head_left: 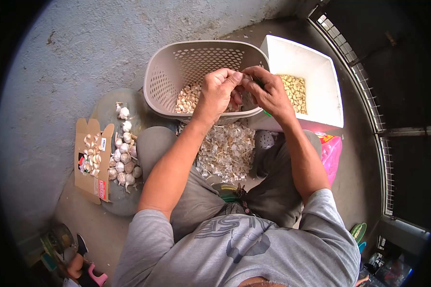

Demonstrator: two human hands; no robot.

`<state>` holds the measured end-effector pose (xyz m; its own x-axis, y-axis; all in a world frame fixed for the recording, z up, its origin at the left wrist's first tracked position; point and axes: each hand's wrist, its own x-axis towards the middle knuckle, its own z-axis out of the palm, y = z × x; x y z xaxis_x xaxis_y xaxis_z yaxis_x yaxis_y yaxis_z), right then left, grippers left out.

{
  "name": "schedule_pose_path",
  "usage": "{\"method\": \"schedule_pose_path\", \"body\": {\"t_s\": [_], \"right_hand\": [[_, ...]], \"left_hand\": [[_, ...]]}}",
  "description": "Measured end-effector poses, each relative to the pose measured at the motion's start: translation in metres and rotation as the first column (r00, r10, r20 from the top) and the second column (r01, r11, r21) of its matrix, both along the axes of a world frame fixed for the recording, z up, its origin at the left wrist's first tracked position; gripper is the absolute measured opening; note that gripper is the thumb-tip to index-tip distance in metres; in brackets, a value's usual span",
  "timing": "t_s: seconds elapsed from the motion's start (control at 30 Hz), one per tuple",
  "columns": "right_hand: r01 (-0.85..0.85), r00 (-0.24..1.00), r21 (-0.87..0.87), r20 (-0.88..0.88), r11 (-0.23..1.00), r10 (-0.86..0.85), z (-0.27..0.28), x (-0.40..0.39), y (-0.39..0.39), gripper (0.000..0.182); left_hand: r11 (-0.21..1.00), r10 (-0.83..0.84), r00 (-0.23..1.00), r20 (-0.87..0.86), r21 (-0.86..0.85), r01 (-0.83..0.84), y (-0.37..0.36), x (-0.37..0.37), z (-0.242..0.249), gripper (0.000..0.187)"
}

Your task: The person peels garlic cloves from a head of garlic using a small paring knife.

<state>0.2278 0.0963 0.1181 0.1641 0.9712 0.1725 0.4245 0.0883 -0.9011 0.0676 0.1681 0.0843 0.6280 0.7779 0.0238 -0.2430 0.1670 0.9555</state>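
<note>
My left hand [217,93] and my right hand [269,92] meet above the front part of a beige perforated basket [159,79]. Thumb and fingers of both are pinched together at the fingertips, and whatever small thing lies between them is hidden. A narrow bright green piece [267,113] shows under my right palm; its kind cannot be made out. Unpeeled garlic cloves [188,98] lie in the basket, partly covered by my hands. Right of it, a white foam box [323,95] holds peeled garlic cloves [297,91].
Dry garlic skins [227,150] are heaped between my legs. Whole garlic bulbs [124,158] lie on a grey surface at left, beside a cardboard box [85,184] with cloves on it. A pink bag [331,155] sits by my right knee. A wall [91,52] rises at left.
</note>
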Motion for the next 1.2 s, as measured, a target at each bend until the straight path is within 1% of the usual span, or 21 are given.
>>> {"method": "schedule_pose_path", "body": {"t_s": [0.07,0.17,0.27,0.37,0.47,0.57,0.67,0.7,0.8,0.87,0.9,0.93,1.03,1.07,1.17,1.2], "right_hand": [[0.01,1.0,-0.026,0.009,1.0,-0.01,0.003,0.0,-0.001,0.014],[0.03,0.994,0.003,0.105,1.0,-0.03,0.002,0.004,0.001,0.013],[0.044,0.992,0.008,0.116,0.999,-0.045,-0.001,0.006,0.001,0.011],[0.048,0.978,0.193,0.191,0.98,-0.086,-0.004,0.003,0.001,0.01],[0.068,0.976,0.184,0.19,0.981,-0.103,-0.006,0.0,0.001,0.012],[0.079,0.988,0.093,0.126,0.993,-0.09,-0.001,-0.01,-0.001,0.015],[0.07,0.993,0.121,0.09,0.99,-0.081,-0.008,-0.008,0.0,0.018],[0.065,0.995,0.133,0.071,0.989,-0.074,-0.011,-0.007,0.002,0.019],[0.02,0.999,0.065,-0.036,0.998,-0.018,-0.014,0.0,0.005,0.02],[-0.008,0.974,-0.025,-0.228,1.0,0.002,-0.007,0.003,0.003,0.021],[-0.029,0.947,-0.068,-0.322,0.997,0.005,-0.003,0.004,0.001,0.021],[-0.033,0.939,-0.077,-0.343,0.996,0.005,-0.002,0.004,0.001,0.022],[-0.025,0.981,-0.039,-0.192,0.999,0.017,-0.007,0.007,0.003,0.023],[-0.029,0.983,-0.045,-0.182,0.999,0.02,-0.007,0.007,0.003,0.023],[-0.039,0.991,-0.039,-0.129,0.998,0.033,-0.009,0.006,0.004,0.022],[-0.043,0.994,-0.021,-0.097,0.999,0.04,-0.01,0.005,0.004,0.022]], "left_hand": [[0.998,-0.013,1.0,-0.009,-0.064,0.012,-0.002,-0.002,0.006,0.034],[1.0,0.023,0.996,-0.081,-0.019,-0.024,-0.008,0.004,0.005,0.033],[1.0,0.026,0.997,-0.073,0.009,-0.025,-0.009,0.006,0.002,0.03],[0.955,0.178,0.956,-0.233,0.274,-0.111,-0.01,0.008,0.0,0.029],[0.929,0.251,0.948,-0.198,0.326,-0.177,-0.013,0.012,-0.003,0.027],[0.966,0.22,0.975,-0.026,0.145,-0.215,-0.016,0.015,-0.002,0.023],[0.992,0.126,0.991,0.047,0.009,-0.127,-0.012,0.012,-0.004,0.029],[0.995,0.098,0.994,0.045,-0.015,-0.098,-0.01,0.009,-0.004,0.03],[0.994,0.032,0.997,0.067,-0.103,-0.025,-0.005,0.004,-0.002,0.034],[0.984,0.015,0.994,0.11,-0.179,0.005,-0.003,0.001,-0.001,0.036],[0.983,0.012,0.993,0.119,-0.185,0.01,-0.002,0.001,0.0,0.036],[0.982,0.009,0.992,0.127,-0.191,0.015,-0.001,0.001,0.001,0.036],[0.979,0.005,0.99,0.141,-0.201,0.024,-0.001,0.0,0.002,0.035],[0.979,0.003,0.99,0.144,-0.204,0.027,-0.001,0.0,0.001,0.035],[0.986,0.04,0.994,0.104,-0.164,-0.022,0.0,0.001,-0.002,0.035],[0.994,0.065,0.996,0.063,-0.096,-0.059,0.0,0.002,-0.002,0.034]]}}
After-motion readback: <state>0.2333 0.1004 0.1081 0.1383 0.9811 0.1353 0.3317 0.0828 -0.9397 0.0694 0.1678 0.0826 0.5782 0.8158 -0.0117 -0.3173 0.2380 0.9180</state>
